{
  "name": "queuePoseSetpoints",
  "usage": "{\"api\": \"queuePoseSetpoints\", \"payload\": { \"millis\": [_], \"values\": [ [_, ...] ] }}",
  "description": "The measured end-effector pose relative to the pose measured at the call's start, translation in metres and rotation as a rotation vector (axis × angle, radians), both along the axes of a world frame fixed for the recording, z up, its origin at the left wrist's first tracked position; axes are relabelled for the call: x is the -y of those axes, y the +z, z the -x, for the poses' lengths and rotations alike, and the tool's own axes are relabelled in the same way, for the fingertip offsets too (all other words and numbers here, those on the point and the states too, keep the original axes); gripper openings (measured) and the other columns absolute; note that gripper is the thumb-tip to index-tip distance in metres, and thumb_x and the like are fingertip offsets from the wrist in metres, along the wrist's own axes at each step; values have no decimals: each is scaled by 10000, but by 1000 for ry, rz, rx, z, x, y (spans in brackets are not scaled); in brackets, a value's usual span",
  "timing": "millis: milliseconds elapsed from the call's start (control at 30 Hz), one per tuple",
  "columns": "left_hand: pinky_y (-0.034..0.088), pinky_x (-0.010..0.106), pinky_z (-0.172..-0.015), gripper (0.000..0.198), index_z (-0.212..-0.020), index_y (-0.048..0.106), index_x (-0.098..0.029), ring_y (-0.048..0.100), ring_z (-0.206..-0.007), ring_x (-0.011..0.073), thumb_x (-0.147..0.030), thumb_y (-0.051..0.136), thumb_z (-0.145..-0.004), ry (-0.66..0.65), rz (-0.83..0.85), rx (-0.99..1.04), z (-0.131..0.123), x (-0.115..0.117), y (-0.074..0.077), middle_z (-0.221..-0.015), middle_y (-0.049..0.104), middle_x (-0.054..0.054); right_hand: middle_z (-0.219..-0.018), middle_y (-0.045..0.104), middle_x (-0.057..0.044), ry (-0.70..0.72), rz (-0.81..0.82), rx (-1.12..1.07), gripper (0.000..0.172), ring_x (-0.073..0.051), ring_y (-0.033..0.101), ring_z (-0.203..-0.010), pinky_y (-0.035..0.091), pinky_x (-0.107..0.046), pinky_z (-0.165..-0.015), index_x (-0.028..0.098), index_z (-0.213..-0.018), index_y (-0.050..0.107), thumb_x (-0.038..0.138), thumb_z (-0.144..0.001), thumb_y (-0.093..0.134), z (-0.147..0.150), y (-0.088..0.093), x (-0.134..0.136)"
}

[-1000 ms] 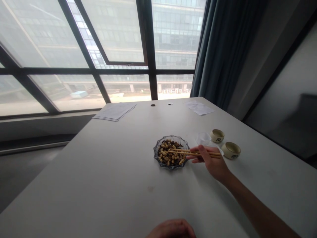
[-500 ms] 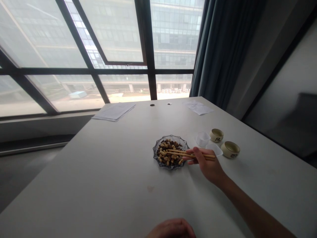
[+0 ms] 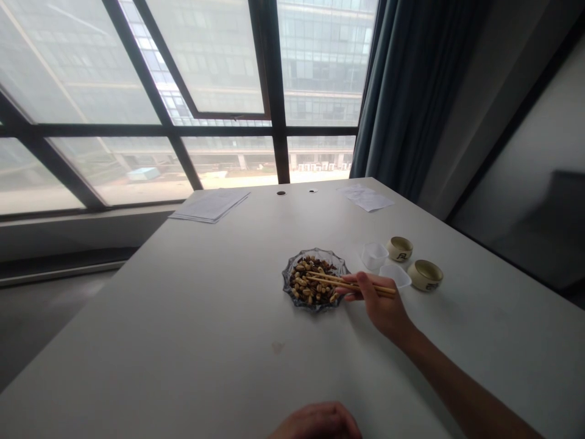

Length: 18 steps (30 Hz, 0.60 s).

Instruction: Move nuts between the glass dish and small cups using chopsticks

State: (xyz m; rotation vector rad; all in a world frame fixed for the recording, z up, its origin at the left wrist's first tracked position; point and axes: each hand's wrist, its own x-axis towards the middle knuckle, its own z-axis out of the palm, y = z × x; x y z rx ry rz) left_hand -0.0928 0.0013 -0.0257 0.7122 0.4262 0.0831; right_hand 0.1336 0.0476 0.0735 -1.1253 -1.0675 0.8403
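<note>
On the white table point(image 3: 183, 341), directly ahead of the right hand point(image 3: 381, 308), a scalloped glass dish point(image 3: 286, 282) holds a heap of peanuts point(image 3: 311, 281) mixed with darker brown pieces. The right hand is closed on a pair of wooden chopsticks point(image 3: 351, 284), gripping them between the thumb and fingers. The chopsticks extend left from the hand, nearly level, with their tips over the peanuts inside the dish. Whether the tips pinch a peanut cannot be determined. The right wrist and forearm extend from the lower right of the view, and the hand sits just beside the dish rim.

The left hand point(image 3: 315, 422) is at the lower edge of the view, well apart from the dish. Only its upper part shows, so its open or closed state cannot be determined.

Beyond the right hand stand a first plastic cup point(image 3: 375, 255) and a second plastic cup point(image 3: 395, 275), both small and translucent. Just past them are a first ceramic cup point(image 3: 400, 248) and a second ceramic cup point(image 3: 425, 275), both cream-coloured with a dark mark. Farther ahead, a stack of papers point(image 3: 211, 205) lies on the table to the left and a loose sheet point(image 3: 365, 199) to the right.
</note>
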Motion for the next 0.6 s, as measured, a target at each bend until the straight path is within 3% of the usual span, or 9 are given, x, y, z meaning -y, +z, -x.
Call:
{"api": "queuePoseSetpoints", "payload": {
  "millis": [333, 600],
  "values": [
    [316, 253, -697, 527, -937, 750, -127, 494, -703, 147, -608, 839, -739, -2, 15, -9, 0, 0, 4, -783, 613, 36, -828, 792, -107, -115, -38, 31, 484, -260, 786, -727, 668, -341, -631, 144, -904, 770, 621, -862, 698, -13, 14, 0],
    [309, 262, -693, 515, -925, 744, -96, 508, -712, 150, -561, 856, -736, 21, 47, -12, -2, 1, 1, -795, 617, 58, -966, 790, -103, 97, -53, 127, 419, -264, 782, -887, 665, -360, -734, 175, -1020, 779, 560, -937, 636, 2, 6, 1]
  ]
}}
